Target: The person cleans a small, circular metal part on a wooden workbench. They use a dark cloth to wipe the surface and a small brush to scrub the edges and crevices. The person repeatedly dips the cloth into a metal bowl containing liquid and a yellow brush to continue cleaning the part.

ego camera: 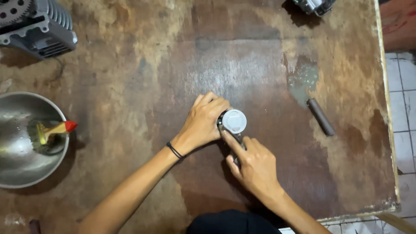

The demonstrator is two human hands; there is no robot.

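A round silver piston (234, 121) stands with its flat crown facing up in the middle of a worn brown table (130, 86). My left hand (203, 122) wraps around its left side and grips it. My right hand (255, 167) comes from below, index finger stretched along a dark metal part under the piston, fingers closed on it. A black band circles my left wrist. The part under my right hand is mostly hidden.
A grey metal pin (320, 117) lies to the right. At the left edge a steel bowl (17, 173) holds a wooden-handled brush (54, 130) with a red tip. A finned grey engine cylinder (37, 26) sits at the top left, another metal part (314, 6) at the top.
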